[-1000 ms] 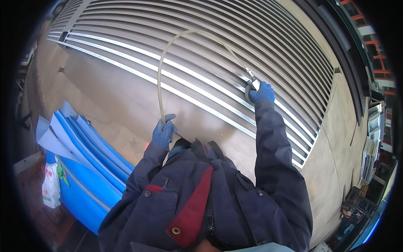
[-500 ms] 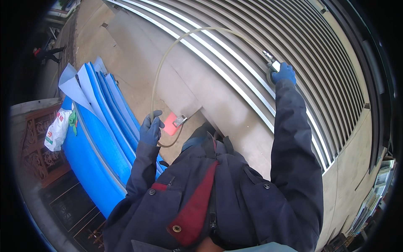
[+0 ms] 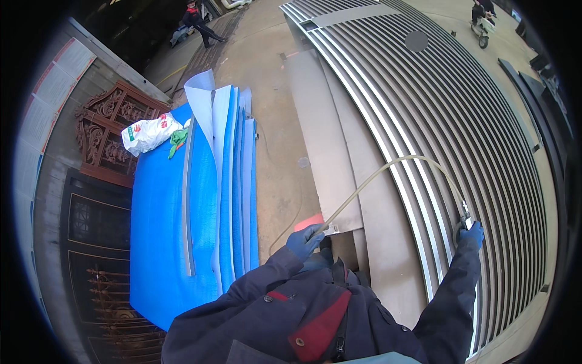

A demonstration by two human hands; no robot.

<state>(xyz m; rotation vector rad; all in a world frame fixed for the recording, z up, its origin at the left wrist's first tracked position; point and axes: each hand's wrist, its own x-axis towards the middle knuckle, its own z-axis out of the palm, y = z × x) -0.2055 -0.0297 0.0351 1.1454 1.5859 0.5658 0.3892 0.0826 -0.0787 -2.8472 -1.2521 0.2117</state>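
My left hand (image 3: 304, 241), in a blue glove, is closed around a clear yellowish air hose (image 3: 418, 158). From there the hose arcs up over the slats to a silver hand-held air tool (image 3: 465, 218) with a round grey part. My right hand (image 3: 473, 235), also in a blue glove, grips that tool against the long slatted metal panel (image 3: 485, 139). Its fingers and the tool's underside are partly hidden. Below the left hand, the hose trails onto the floor.
Blue sheets (image 3: 163, 230) stand in a stack at left, with a white plastic bag (image 3: 148, 133) and green cloth (image 3: 177, 142) on top. Flat metal sheets (image 3: 324, 133) lie beside the panel. Ornate brown metalwork (image 3: 115, 130) leans behind. A person (image 3: 201, 24) is far off; a scooter (image 3: 483, 30) shows farther right.
The view has swung, bringing more of the panel and yard into sight. My left hand now wraps more tightly round the hose, whose arc is lower. My right hand keeps the tool on the panel.
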